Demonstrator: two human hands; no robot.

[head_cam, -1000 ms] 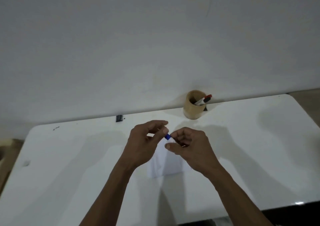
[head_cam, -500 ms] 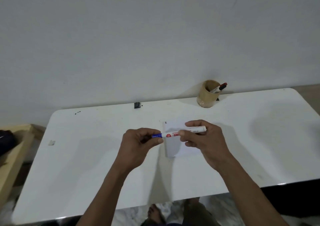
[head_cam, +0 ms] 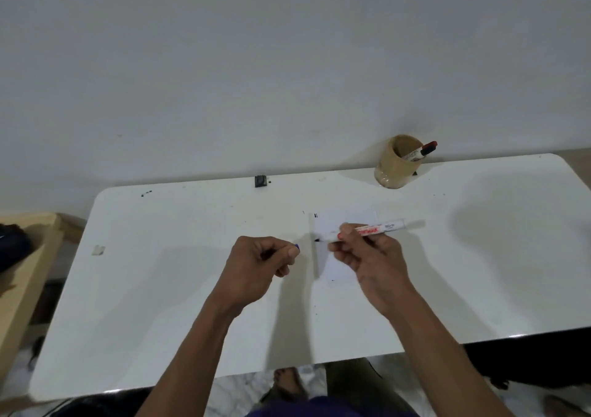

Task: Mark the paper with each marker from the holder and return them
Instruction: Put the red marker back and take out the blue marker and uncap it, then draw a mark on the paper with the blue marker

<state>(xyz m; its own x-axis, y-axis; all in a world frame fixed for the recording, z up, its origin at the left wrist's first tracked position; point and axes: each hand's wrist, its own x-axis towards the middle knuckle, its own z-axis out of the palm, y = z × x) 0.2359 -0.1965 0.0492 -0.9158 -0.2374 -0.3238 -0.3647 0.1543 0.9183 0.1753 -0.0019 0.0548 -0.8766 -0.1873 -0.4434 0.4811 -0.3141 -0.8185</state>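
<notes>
Pulled apart since half a second ago, the cap (head_cam: 297,247) and the marker (head_cam: 367,230) are now held in separate hands, where before they were joined in one line between them. Nearest the camera, the left hand (head_cam: 260,261) is clenched around the blue cap, of which only a small end is seen past the thumb. Just to its right, the right hand (head_cam: 367,258) is closed on the white barrel of the marker, which is held almost level with its dark bare tip pointing left, toward the cap. Under and behind that hand the paper (head_cam: 343,224) is laid flat on the white table (head_cam: 160,288), with a couple of small dark marks seen at its upper left corner. The tip is poised at the paper's left edge, though whether it touches cannot be told. Farther back, by the wall, the holder (head_cam: 396,165) is stood upright with one more marker (head_cam: 422,151), red and black at its end, leaned inside it. From this it is judged that the uncapping step is done and that the stroke on the paper comes next; the recapping, the return to the holder and the turn of the remaining marker are not yet done.
</notes>
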